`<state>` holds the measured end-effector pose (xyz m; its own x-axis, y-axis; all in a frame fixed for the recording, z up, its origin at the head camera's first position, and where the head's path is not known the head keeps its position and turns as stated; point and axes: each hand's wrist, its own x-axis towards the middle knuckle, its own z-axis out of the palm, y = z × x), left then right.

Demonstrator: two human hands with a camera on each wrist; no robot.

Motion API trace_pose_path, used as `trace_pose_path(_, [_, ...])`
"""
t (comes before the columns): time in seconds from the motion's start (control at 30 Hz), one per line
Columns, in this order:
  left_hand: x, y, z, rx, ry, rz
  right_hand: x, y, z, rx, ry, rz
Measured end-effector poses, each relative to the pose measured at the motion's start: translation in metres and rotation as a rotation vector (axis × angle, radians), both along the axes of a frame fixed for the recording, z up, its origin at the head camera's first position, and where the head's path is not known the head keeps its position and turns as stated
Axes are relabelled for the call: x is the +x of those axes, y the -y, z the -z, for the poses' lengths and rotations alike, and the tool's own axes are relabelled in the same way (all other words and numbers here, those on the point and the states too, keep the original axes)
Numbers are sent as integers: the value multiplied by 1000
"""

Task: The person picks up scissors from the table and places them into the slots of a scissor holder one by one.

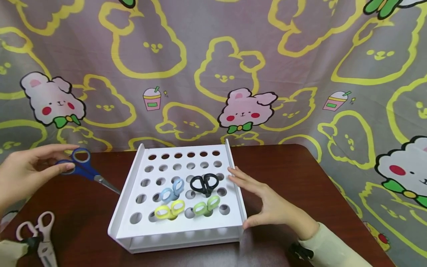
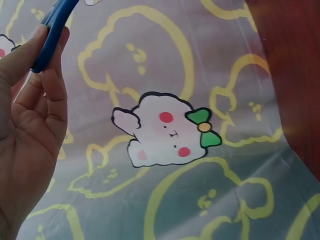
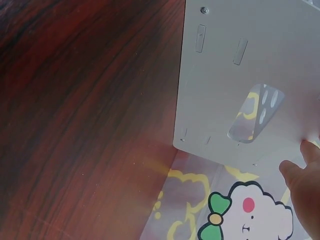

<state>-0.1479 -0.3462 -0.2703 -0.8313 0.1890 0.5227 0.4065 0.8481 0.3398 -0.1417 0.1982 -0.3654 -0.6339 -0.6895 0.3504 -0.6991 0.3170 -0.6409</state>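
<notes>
My left hand pinches a pair of blue-handled scissors by its finger loops, left of a white rack with round holes. The metal blades point right and down, their tip close to the rack's left side panel. In the left wrist view only the blue handle shows between thumb and fingers. My right hand rests with extended fingers against the rack's right side panel. Light blue scissors, black scissors, yellow scissors and green scissors stand in the rack's holes, handles up.
White-handled scissors lie on the dark wooden table at the front left, below my left hand. A patterned curtain hangs behind and beside the table. The rack has raised side panels and rows of holes.
</notes>
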Motion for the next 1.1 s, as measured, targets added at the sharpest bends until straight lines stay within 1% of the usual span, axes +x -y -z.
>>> trace_pose_path(0.07, [-1, -3, -4, 22, 13, -15, 0, 0, 1, -3, -7, -4])
trace_pose_path(0.23, [-5, -9, -13, 38, 11, -18, -1, 0, 2, -7, -15, -9])
trace_pose_path(0.33, [-7, -13, -19, 33, -6, -8, -1, 0, 3, -6, -11, -3])
trace_pose_path(0.43, [-9, -18, -26, 31, -38, 6, -1, 0, 4, -10, -24, -6])
trace_pose_path(0.57, [-11, -23, -36, -20, -62, 1, -2, 0, 5, -15, -35, -4])
trace_pose_path(0.67, [-12, -27, -45, -25, -59, -15, -2, 0, 5, -20, -39, -5])
trace_pose_path(0.8, [-13, -32, -57, 30, -78, -7, -2, 1, 6, -28, -42, -10])
trace_pose_path(0.87, [-14, -34, -61, 31, -84, -5, -2, 1, 6, -32, -38, -10])
trace_pose_path(0.97, [-14, -35, -66, 21, -87, 1, -2, 1, 6, -38, -36, -12])
trace_pose_path(1.1, [-15, -33, -67, 18, -90, 12, -1, 1, 6, -40, -31, -19])
